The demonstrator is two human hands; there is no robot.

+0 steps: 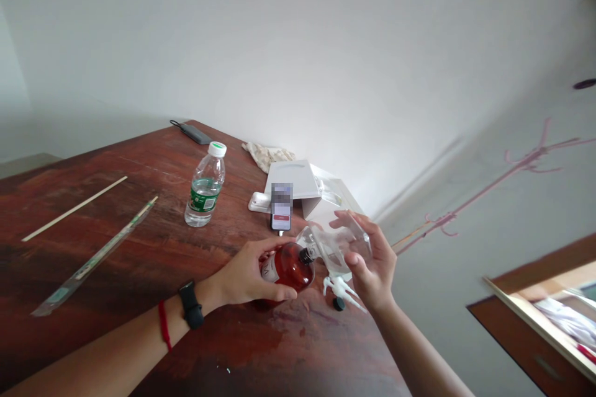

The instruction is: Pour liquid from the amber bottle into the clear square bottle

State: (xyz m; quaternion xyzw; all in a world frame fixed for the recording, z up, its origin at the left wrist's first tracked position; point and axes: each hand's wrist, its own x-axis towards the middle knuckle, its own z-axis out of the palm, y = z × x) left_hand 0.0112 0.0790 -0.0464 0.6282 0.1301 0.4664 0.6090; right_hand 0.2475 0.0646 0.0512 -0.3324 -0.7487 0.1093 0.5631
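Note:
My left hand (261,273) is wrapped around a tilted bottle of red liquid (295,267) with a partly covered white label. Its black neck points right, toward a clear plastic container (333,248). Fingers of my right hand (372,257) curl around that container, which lies on its side in the air. The bottle's neck and the container's near end overlap in view; I cannot tell whether they touch. Below my right hand, a white plastic piece with several arms (342,288) lies on the table beside a small black cap (338,303).
On the brown wooden table (233,353) stand a water bottle (205,189) and a white box (293,177). A phone (282,208) leans before the box. Chopsticks (74,208), a wrapped pair (100,254), a cloth (267,154) and a grey device (193,133) lie around.

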